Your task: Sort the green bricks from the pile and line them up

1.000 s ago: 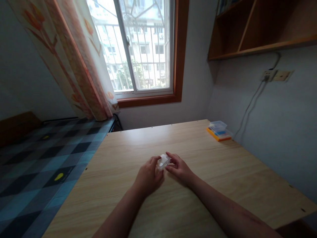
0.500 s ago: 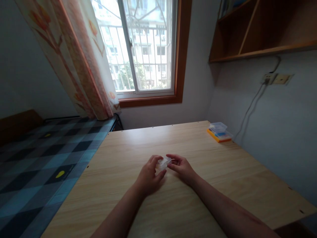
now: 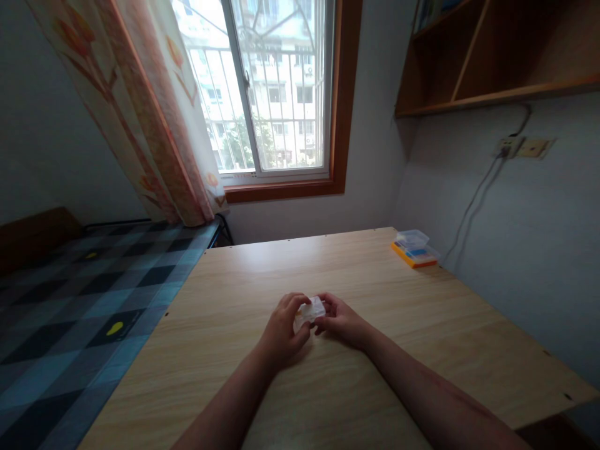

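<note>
Indoors, fingers [image 3: 291, 301] clasp a clear box [image 3: 311, 310] over a wooden desk [image 3: 422, 325].

No text, label, brand or number is showing legibly anywhere, neither on the small clear box [image 3: 309, 310] nor on the orange-edged case [image 3: 415, 249].

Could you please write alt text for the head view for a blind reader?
A person's left hand and right hand grip a small clear plastic box over a light wooden table. At its far right corner sit flat plastic cases; a barred window is behind.
</note>
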`<state>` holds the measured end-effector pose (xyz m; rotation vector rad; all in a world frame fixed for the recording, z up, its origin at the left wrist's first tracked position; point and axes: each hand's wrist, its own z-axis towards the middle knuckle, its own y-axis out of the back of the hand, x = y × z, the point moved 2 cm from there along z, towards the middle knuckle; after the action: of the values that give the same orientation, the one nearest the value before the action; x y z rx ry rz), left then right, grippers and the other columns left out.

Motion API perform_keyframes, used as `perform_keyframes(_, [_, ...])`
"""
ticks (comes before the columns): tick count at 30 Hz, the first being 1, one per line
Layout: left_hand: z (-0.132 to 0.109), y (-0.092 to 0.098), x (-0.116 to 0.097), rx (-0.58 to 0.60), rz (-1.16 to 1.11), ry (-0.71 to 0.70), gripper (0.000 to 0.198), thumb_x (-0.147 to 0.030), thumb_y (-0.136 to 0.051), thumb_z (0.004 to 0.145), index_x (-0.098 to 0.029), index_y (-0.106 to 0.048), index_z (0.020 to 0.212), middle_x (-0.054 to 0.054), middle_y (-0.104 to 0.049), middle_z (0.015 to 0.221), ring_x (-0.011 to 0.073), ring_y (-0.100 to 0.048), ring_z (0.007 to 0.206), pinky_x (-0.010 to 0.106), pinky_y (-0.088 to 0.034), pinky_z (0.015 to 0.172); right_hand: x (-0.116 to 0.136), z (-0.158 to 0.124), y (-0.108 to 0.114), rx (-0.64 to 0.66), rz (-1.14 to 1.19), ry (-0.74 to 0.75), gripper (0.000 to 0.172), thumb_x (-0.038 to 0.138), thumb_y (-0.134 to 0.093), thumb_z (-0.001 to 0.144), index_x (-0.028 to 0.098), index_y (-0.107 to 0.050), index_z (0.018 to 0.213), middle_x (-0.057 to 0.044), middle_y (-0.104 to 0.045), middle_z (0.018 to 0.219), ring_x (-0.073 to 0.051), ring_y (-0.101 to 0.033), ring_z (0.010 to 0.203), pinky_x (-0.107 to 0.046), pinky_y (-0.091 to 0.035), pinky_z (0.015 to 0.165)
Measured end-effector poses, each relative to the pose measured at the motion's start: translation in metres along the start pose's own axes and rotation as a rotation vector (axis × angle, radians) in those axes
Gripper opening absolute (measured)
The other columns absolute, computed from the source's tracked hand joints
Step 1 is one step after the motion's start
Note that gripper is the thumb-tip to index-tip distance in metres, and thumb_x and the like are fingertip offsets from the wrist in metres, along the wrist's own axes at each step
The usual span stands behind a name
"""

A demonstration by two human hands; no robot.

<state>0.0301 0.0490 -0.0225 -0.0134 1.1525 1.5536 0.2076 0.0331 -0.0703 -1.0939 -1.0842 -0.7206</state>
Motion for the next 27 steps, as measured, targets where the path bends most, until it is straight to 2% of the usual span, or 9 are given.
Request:
perform_keyframes(4, [0.000,0.003,0.000,0.085,0.116,-0.071,0.033,-0.029,-0.063,0.085,-0.020,-0.062,0.116,0.011,-0.066,0.115,0.0252,-0.063,0.103,0.039,-0.053,0.089,0.000,-0.005,-0.007,0.045,0.048,-0.102,0.062,0.040,-0.087,0.071,0.019,-0.048,0.114,-0.003,-0.067,0.097,-0.017,-0.068,0.077,-0.028,-0.060,0.058])
perform_keyframes(8, [0.000,0.006,0.000,0.095,0.203,-0.151,0.035,-0.032,-0.063,0.087,-0.022,-0.066,0.120,0.012,-0.068,0.115,0.0248,-0.066,0.101,0.038,-0.055,0.087,0.002,-0.006,-0.012,0.097,0.042,-0.125,0.058,0.036,-0.085,0.075,0.018,-0.056,0.122,-0.005,-0.068,0.098,-0.016,-0.068,0.080,-0.025,-0.060,0.059])
perform_keyframes(11, [0.000,0.007,0.000,0.083,0.233,-0.191,0.033,-0.031,-0.062,0.086,-0.021,-0.068,0.117,0.011,-0.070,0.111,0.0244,-0.067,0.096,0.038,-0.057,0.083,0.003,-0.006,-0.013,0.120,0.041,-0.130,0.052,0.033,-0.085,0.076,0.018,-0.060,0.120,-0.005,-0.069,0.100,-0.016,-0.068,0.082,-0.025,-0.060,0.061])
perform_keyframes(15, [0.001,0.006,0.001,0.052,0.214,-0.177,0.031,-0.027,-0.061,0.086,-0.021,-0.069,0.116,0.011,-0.071,0.110,0.0235,-0.068,0.095,0.036,-0.058,0.081,0.005,-0.004,-0.013,0.107,0.057,-0.104,0.048,0.034,-0.085,0.076,0.017,-0.062,0.114,-0.005,-0.069,0.101,-0.017,-0.068,0.084,-0.024,-0.060,0.062])
perform_keyframes(21, [0.003,0.005,0.004,0.050,0.176,-0.151,0.033,-0.025,-0.058,0.085,-0.023,-0.070,0.116,0.009,-0.071,0.108,0.0216,-0.069,0.092,0.033,-0.058,0.080,0.005,-0.003,-0.014,0.099,0.079,-0.109,0.050,0.038,-0.086,0.074,0.016,-0.062,0.113,-0.006,-0.070,0.102,-0.018,-0.069,0.088,-0.024,-0.059,0.064])
perform_keyframes(27, [0.007,0.007,0.001,0.026,0.139,-0.161,0.029,-0.023,-0.057,0.083,-0.021,-0.071,0.109,0.008,-0.070,0.096,0.0189,-0.069,0.080,0.029,-0.057,0.070,0.003,-0.003,-0.016,0.095,0.158,-0.113,0.050,0.037,-0.086,0.073,0.016,-0.063,0.112,-0.007,-0.070,0.104,-0.019,-0.069,0.090,-0.025,-0.059,0.065])
